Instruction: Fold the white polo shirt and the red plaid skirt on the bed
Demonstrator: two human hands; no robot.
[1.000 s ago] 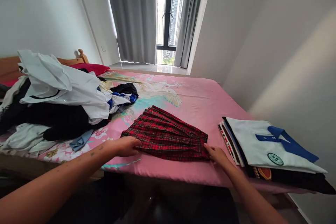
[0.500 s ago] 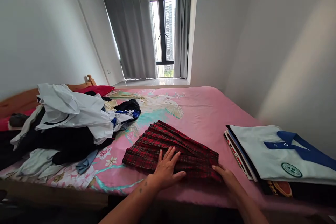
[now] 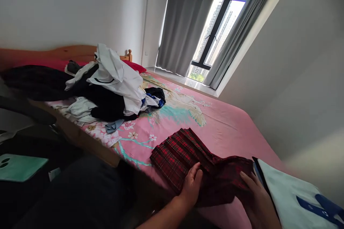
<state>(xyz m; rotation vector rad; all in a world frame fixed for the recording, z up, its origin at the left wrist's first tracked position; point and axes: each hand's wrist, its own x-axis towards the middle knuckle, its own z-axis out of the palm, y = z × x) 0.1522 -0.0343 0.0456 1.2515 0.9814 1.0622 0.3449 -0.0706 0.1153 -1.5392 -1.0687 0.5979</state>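
Note:
A red plaid pleated skirt (image 3: 174, 154) lies on the bed, its pleats fanned to the left and its narrower right end bunched and partly raised. My left hand (image 3: 191, 185) rests edge-on at the skirt's near side, its fingers stretched out and its thumb a little apart. At the bunched right end, my right hand (image 3: 254, 186) holds the cloth; its thumb is hidden. Just right of that hand lies a folded white polo shirt (image 3: 287, 186) with a blue collar, on top of a stack.
A heap of loose clothes, with a white shirt (image 3: 118, 78) on top, lies on the left of the pink bedsheet (image 3: 225, 128). Below the bed's wooden edge (image 3: 88, 141) is a green phone-like object (image 3: 23, 167). A wall bounds the right side.
The view has turned left and tilted. My left hand has gone from lying flat on the skirt to resting edge-on. The skirt's right end, in my right hand, has become raised and bunched.

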